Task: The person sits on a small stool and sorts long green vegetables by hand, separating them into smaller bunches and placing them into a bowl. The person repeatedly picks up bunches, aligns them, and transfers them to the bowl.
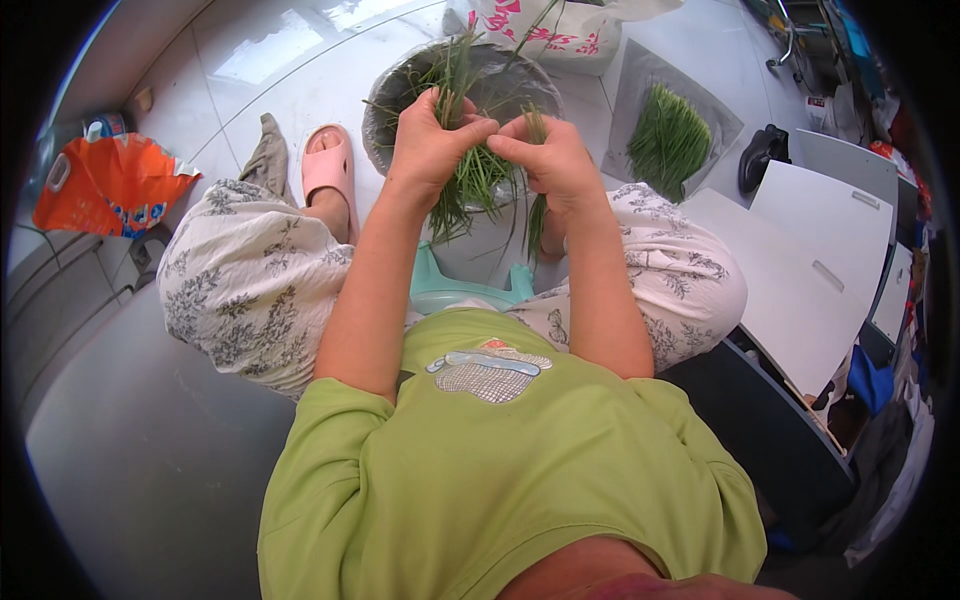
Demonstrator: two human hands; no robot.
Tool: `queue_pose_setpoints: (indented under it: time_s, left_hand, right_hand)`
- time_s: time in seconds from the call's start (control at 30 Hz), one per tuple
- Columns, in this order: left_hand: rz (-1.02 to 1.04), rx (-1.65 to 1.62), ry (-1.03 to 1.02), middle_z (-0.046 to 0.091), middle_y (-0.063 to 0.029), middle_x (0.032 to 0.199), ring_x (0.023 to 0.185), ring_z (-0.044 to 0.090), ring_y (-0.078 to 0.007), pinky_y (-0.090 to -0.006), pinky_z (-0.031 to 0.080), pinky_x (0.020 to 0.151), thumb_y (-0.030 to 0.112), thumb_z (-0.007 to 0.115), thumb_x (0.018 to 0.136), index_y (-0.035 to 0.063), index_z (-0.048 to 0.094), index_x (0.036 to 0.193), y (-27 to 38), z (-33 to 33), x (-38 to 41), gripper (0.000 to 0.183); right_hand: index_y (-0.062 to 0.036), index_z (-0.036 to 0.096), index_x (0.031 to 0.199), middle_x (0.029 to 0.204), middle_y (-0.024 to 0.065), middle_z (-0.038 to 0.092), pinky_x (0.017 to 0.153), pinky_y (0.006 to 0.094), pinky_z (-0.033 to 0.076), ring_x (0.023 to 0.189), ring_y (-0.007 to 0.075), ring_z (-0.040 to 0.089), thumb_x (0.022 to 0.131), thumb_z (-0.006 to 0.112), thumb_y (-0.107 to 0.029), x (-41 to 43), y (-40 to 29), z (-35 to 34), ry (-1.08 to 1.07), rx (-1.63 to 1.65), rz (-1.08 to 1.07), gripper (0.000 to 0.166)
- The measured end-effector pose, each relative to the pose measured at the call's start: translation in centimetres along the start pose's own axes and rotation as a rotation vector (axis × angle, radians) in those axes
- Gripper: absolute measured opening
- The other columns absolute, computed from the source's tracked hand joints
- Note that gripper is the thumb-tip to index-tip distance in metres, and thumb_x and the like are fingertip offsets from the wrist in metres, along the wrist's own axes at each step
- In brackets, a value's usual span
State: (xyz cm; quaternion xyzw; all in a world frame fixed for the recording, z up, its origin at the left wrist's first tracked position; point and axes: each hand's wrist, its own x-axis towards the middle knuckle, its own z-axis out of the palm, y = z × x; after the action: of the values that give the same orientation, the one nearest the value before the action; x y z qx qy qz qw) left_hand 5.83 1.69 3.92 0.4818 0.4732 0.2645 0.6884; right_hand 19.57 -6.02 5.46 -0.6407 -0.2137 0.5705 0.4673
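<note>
My left hand point(439, 142) grips a bunch of long green leafy stalks point(452, 196) over the near side of a round bin with a plastic liner point(536, 84). My right hand point(551, 154) is closed on a thinner bunch of the same stalks point(536, 225), which hangs down below it. The fingertips of both hands meet or nearly meet between the bunches. Loose stalks also lie at the bin's left side. Right of the bin, a neat pile of green stalks point(667, 139) rests on a grey sheet point(626, 90) on the floor.
A white bag with red writing point(592, 37) stands behind the bin. Below my hands is a turquoise plastic stool point(442, 289). An orange bag point(109, 187) and a grey cloth point(268, 157) lie left, a black shoe point(761, 157) and white panels point(810, 277) right.
</note>
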Motion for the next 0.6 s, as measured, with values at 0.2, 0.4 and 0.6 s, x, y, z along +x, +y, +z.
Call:
queue_pose_setpoints:
  time_s: [0.2, 0.4, 0.6]
  left_hand:
    - [0.202, 0.234, 0.052, 0.061, -0.0043, 0.070, 0.065, 0.057, -0.0124, -0.0275, 0.047, 0.062, 0.003, 0.070, 0.069, 0.0022, 0.054, 0.079, -0.8, 0.1, 0.2, 0.019]
    - [0.315, 0.318, 0.136, 0.064, -0.0077, 0.071, 0.065, 0.061, -0.0163, -0.0293, 0.048, 0.062, 0.004, 0.068, 0.074, 0.0017, 0.052, 0.078, -1.0, -0.3, 0.6, 0.016]
    - [0.331, 0.223, 0.263, 0.064, -0.0075, 0.072, 0.063, 0.059, -0.0145, -0.0291, 0.047, 0.061, 0.009, 0.069, 0.076, 0.0019, 0.060, 0.085, -1.8, -1.0, 1.3, 0.014]
  right_hand:
    - [-0.0025, 0.064, 0.078, 0.065, -0.0003, 0.057, 0.036, 0.0192, 0.023, 0.043, 0.0025, 0.037, 0.076, 0.069, -0.010, 0.1, 0.2, -0.3, -0.031, 0.036, 0.081, 0.009]
    - [-0.0018, 0.064, 0.079, 0.064, 0.0016, 0.058, 0.036, 0.0178, 0.025, 0.043, 0.0029, 0.040, 0.076, 0.065, -0.008, 0.1, 0.1, -0.7, -0.099, 0.164, 0.147, 0.006]
    - [-0.0020, 0.063, 0.077, 0.064, 0.0026, 0.058, 0.038, 0.0189, 0.029, 0.043, 0.0034, 0.041, 0.075, 0.065, -0.009, 0.0, -0.2, -0.7, -0.085, 0.183, 0.149, 0.007]
